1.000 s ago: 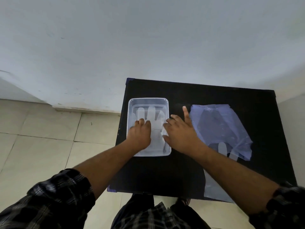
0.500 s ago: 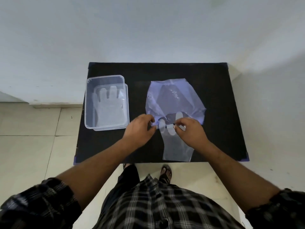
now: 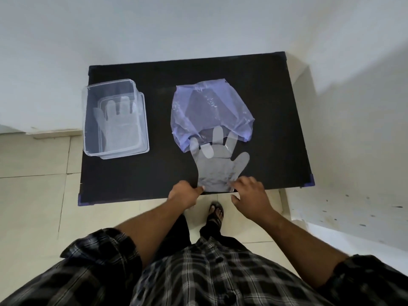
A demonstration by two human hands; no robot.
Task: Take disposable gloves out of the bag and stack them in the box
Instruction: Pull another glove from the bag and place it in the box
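Note:
A clear disposable glove [image 3: 217, 166] lies flat on the black table [image 3: 154, 175], its fingertips still at the mouth of the pale purple plastic bag [image 3: 209, 109]. My left hand [image 3: 184, 194] pinches the glove's cuff at its left corner, near the table's front edge. At the cuff's right corner my right hand [image 3: 249, 193] grips the same cuff. More glove fingers show inside the bag's opening. The clear plastic box [image 3: 86, 120] stands at the table's left with a glove [image 3: 117, 127] lying flat inside it.
The table stands against a white wall, with tiled floor [image 3: 37, 195] to its left and in front. My sandalled foot [image 3: 216, 214] is below the front edge. A low white ledge [image 3: 344, 208] runs along the right.
Both hands left the box, went to the bag's mouth, and have drawn one glove out toward the table's front edge. The camera has tilted back and shifted.

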